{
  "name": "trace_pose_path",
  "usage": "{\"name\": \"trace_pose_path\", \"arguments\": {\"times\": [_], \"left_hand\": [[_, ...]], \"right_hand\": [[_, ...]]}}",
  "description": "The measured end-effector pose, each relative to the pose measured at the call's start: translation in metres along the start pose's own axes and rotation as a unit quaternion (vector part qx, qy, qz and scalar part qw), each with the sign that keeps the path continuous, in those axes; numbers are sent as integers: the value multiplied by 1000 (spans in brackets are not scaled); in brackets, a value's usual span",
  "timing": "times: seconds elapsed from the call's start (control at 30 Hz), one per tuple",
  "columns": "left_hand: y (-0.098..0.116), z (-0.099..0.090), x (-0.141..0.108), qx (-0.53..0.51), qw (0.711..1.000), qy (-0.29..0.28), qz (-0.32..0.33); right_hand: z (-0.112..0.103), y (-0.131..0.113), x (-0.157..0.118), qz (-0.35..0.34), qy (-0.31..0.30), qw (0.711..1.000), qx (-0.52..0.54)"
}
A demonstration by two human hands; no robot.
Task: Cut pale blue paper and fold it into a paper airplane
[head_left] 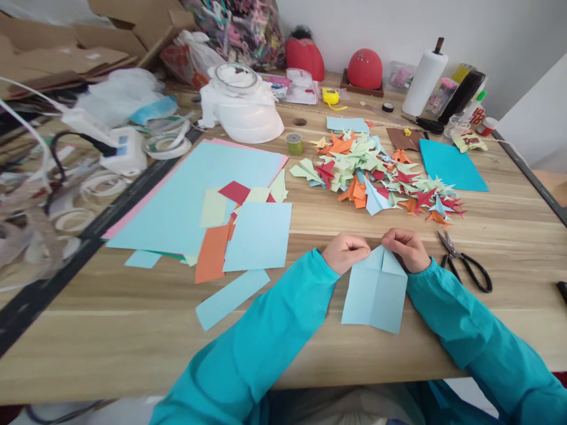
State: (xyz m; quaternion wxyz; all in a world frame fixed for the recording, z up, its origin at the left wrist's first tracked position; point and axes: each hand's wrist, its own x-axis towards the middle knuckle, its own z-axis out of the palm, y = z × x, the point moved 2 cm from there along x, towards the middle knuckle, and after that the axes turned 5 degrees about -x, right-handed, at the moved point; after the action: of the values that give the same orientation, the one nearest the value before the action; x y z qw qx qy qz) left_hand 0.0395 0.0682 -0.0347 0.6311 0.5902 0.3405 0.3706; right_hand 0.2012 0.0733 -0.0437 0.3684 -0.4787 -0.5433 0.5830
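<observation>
Head view: near the front edge of the tabletop (pixel 146 342), left hand (pixel 346 251) and right hand (pixel 406 249) pinch the folded top of the light-blue sheet (pixel 388 298). Likely light, easily creased or torn; hold at folded edges.

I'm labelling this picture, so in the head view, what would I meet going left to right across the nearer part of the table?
Narrow pale-blue paper strip, left hand, creased pale-blue paper sheet, right hand, black-handled metal scissors.
</observation>
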Motion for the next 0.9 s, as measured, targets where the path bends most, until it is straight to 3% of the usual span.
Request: {"name": "trace_pose_path", "arguments": {"times": [0.37,0.6,0.8,0.9], "left_hand": [[-6,-12,-1,-133,990,35,-12],[-5,-7,1,-137,987,77,-44],[-7,4,0,-40,996,10,-74],[-11,1,0,-46,996,46,-68]], "right_hand": [[-15,-7,11,44,130,985,108],[-7,-2,5,47,43,994,86],[2,-4,1,46,30,997,46],[1,-5,2,26,32,996,80]]}}
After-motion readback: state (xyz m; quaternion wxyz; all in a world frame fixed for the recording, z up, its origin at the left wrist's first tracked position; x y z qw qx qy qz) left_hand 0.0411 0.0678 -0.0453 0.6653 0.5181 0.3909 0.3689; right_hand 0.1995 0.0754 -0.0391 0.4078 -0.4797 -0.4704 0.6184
